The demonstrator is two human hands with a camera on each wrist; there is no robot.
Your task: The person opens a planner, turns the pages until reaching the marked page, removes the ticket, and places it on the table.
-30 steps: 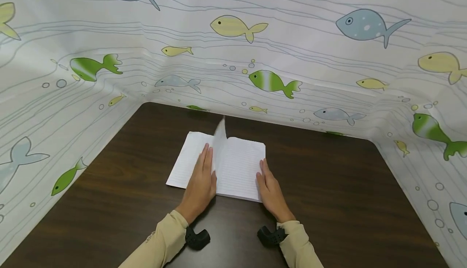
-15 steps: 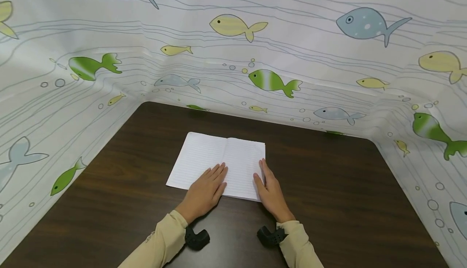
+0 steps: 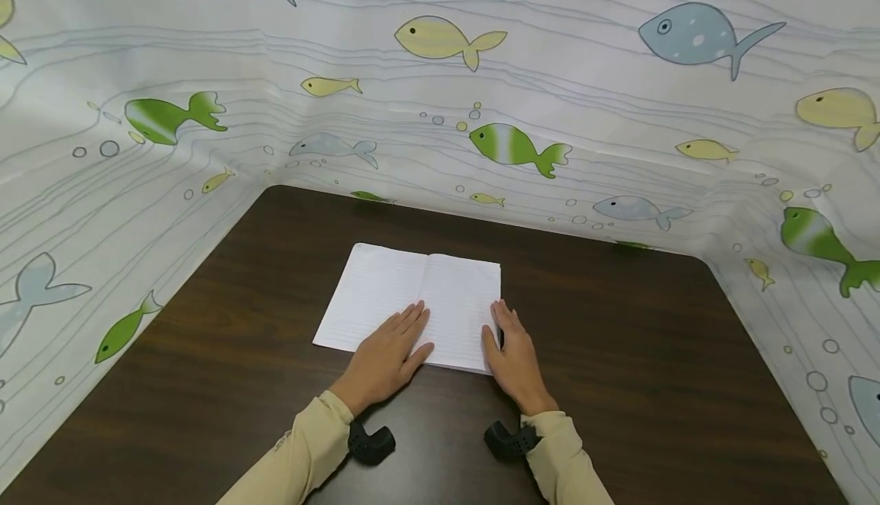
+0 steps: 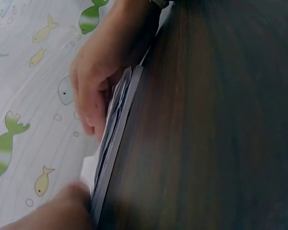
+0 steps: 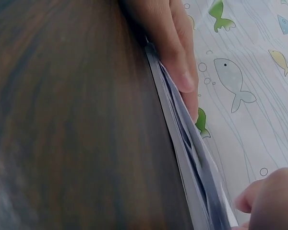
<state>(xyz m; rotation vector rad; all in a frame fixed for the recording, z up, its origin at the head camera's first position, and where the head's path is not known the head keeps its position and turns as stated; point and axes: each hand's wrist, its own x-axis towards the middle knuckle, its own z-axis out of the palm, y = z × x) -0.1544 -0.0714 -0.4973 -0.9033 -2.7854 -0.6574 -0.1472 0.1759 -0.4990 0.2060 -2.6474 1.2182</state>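
An open lined notebook (image 3: 385, 280) lies flat with both blank pages up. My left hand (image 3: 386, 356) rests palm down on its lower middle, fingers straight across the left page towards the fold and thumb spread at the near edge. At the right edge is my right hand (image 3: 516, 356), thumb on the right page and fingers extended along the side; what its fingertips do under the edge is hidden. The left wrist view shows the notebook's page edges (image 4: 116, 115) side-on, with the right hand (image 4: 98, 67) beyond. In the right wrist view, the left hand (image 5: 170, 43) lies over the pages.
The notebook is on a dark wood-grain table (image 3: 619, 383). A white sheet printed with fish (image 3: 584, 69) surrounds the table at the back and both sides. A black strap-on device (image 3: 371, 444) sits at each wrist.
A page that stood upright beside the left hand is now down flat. The left hand has turned over from its edge to lie palm down on the paper. The right hand has stayed at the edge.
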